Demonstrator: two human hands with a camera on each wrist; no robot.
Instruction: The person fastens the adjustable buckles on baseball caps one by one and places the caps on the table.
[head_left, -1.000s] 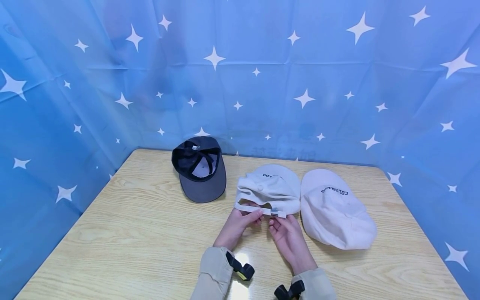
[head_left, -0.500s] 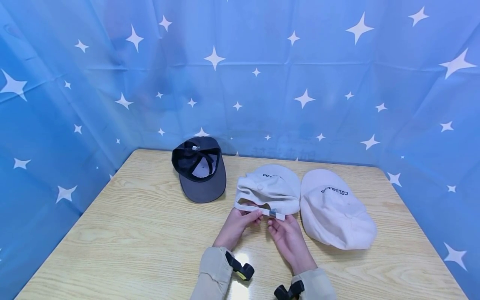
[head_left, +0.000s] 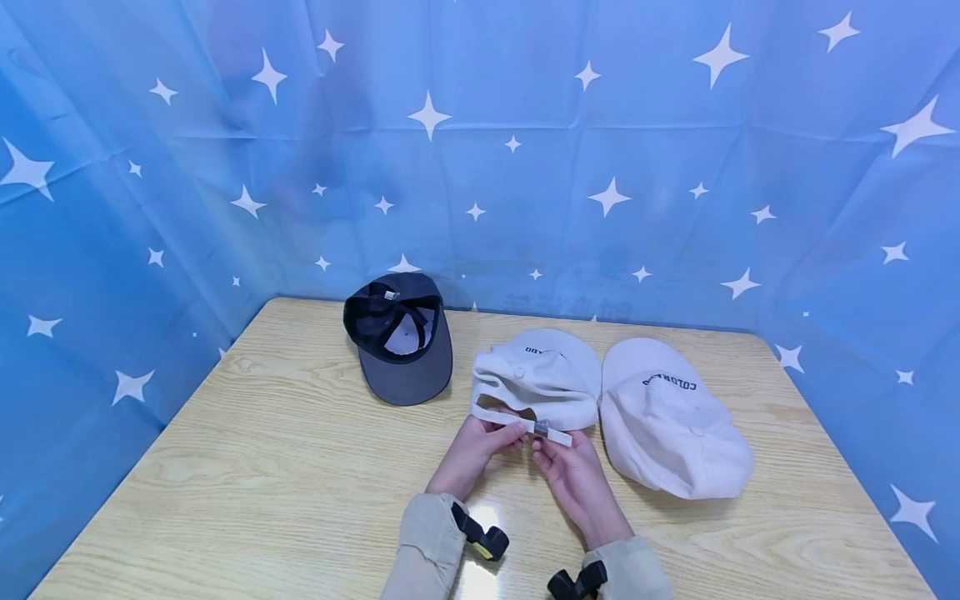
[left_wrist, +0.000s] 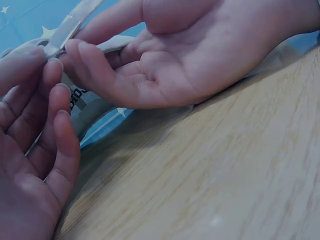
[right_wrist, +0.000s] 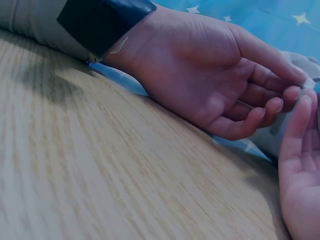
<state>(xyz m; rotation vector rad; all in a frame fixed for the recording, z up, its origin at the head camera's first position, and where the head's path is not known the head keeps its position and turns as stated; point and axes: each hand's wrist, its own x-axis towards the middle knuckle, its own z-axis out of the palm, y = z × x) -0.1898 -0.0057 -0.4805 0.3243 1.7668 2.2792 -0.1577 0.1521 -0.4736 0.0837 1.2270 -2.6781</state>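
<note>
A light-coloured baseball cap lies crown up in the head view, its brim toward the curtain and its rear opening toward me. With thumb over fingers, my left hand pinches the back strap left of its metal buckle. On the other side, my right hand pinches the strap's loose end just past the buckle. The left wrist view shows my left hand and right hand meeting at the strap, fingertips close together.
A second light cap with dark lettering lies right beside the first. Farther left, a dark cap rests with its inside showing. The wooden table ends at a blue curtain with white stars.
The buckle and the strap's loose end have shifted slightly left and down, and the strap slants more. My right fingers moved a little left with it; my left hand stays in place.
</note>
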